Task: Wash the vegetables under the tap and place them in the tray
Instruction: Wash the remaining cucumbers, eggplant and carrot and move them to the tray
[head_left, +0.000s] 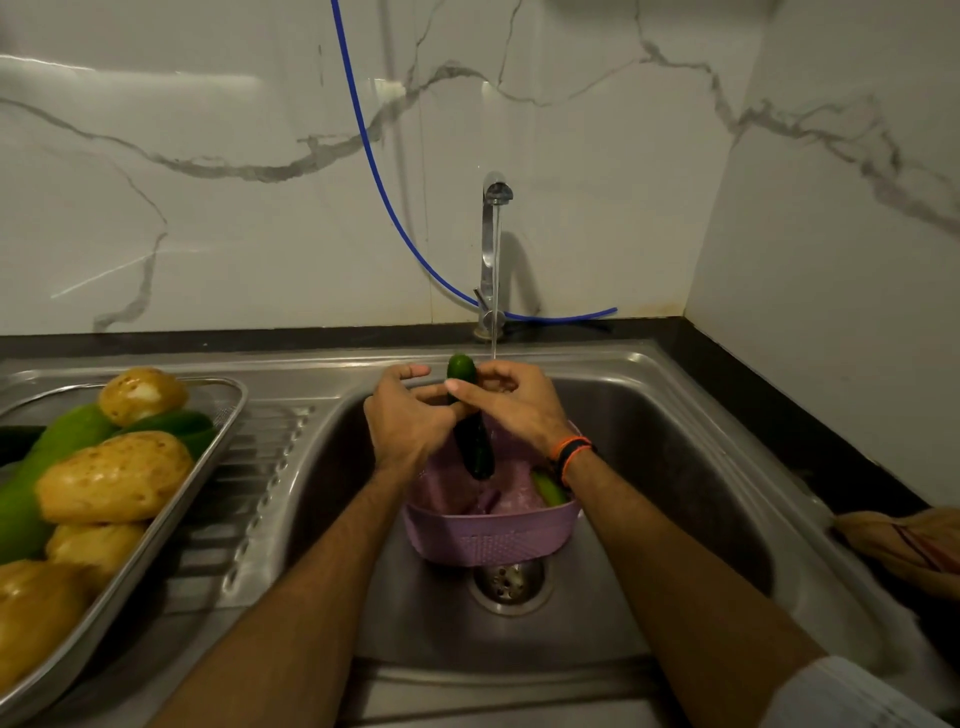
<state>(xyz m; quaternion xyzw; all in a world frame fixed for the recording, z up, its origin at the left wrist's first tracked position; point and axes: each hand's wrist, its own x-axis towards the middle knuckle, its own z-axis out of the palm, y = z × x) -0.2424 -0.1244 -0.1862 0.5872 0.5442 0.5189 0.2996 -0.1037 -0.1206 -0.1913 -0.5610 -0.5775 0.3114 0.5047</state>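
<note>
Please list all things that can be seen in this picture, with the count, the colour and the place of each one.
cucumber: one, dark green, held over the basket, by the water stream
basket: one, purple, inside the sink, a green vegetable in it
sink: one, steel, centre
tap: one, chrome, behind the sink, running
tray: one, steel, on the drainboard, left
potatoes: at least five, yellow-brown, in the tray
green vegetables: several, in the tray
hose: one, blue, on the wall
left hand: holds the cucumber
right hand: fingers on the cucumber
</note>
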